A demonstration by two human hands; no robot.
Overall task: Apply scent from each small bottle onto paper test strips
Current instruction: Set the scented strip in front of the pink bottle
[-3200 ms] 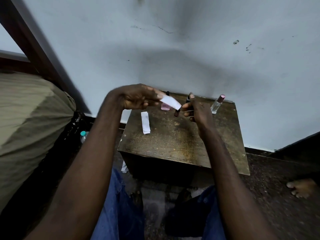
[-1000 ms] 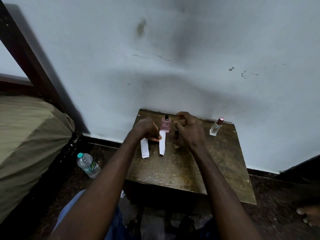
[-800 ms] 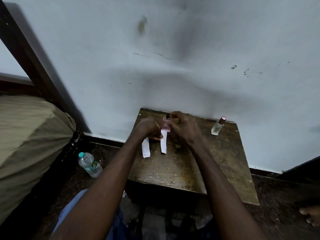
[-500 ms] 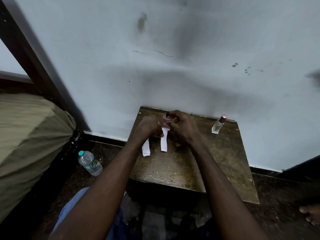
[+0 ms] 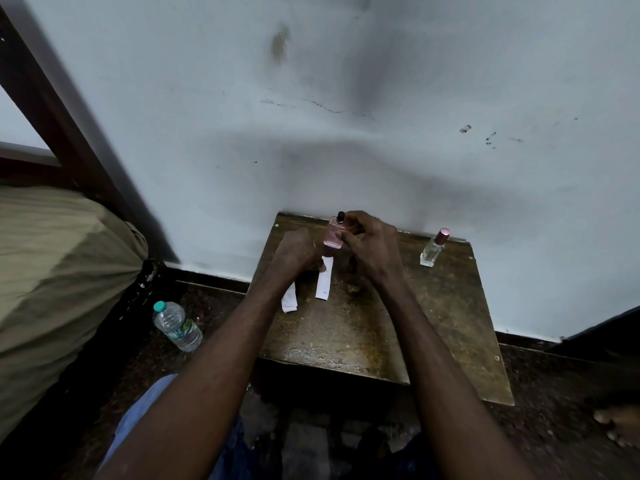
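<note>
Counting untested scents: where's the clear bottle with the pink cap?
Head view: the clear bottle stands upright near the far right corner of the table, by the wall, right of the right hand.

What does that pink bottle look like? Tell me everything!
The pink bottle is small, flat-sided clear glass holding pink liquid, with a black sprayer top. It stands upright at the back of the brown wooden table, near the wall. The right hand grips its right side; a paper test strip lies just in front.
</note>
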